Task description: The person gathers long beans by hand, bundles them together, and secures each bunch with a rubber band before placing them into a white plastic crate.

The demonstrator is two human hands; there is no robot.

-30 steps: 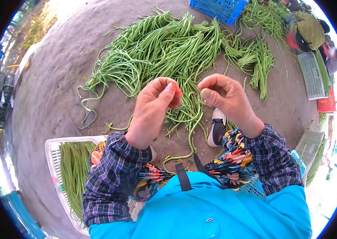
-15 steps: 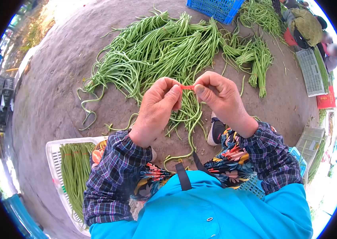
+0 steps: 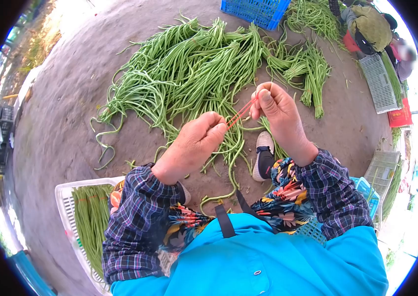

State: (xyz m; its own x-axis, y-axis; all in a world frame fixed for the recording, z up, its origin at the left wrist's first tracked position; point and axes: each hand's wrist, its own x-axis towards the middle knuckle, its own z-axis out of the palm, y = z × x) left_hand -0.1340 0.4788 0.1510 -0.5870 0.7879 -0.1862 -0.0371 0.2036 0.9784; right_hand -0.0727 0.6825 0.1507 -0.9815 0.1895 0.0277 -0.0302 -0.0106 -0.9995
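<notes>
A thin red rubber band [image 3: 238,115] is stretched slantwise between my two hands, above the ground in front of me. My left hand [image 3: 193,143] pinches its lower end between thumb and forefinger. Higher up and to the right, my right hand [image 3: 279,114] grips the other end with its fingertips. Beneath and beyond the hands lies a large heap of long green beans [image 3: 189,74], spread over the ground. Some bean ends trail toward my feet, under the hands.
At my left stands a white crate [image 3: 65,197] holding banded long beans [image 3: 90,217]. A blue crate [image 3: 263,12] is beyond the heap. Far right, a person [image 3: 369,29] bends near a grey crate [image 3: 379,81] and a red bag [image 3: 400,114]. My shoe [image 3: 263,153] rests by the beans.
The red band was short and level between my hands; now it is longer and slanted. My right hand has moved up and right, my left hand slightly down. The view has shifted a little.
</notes>
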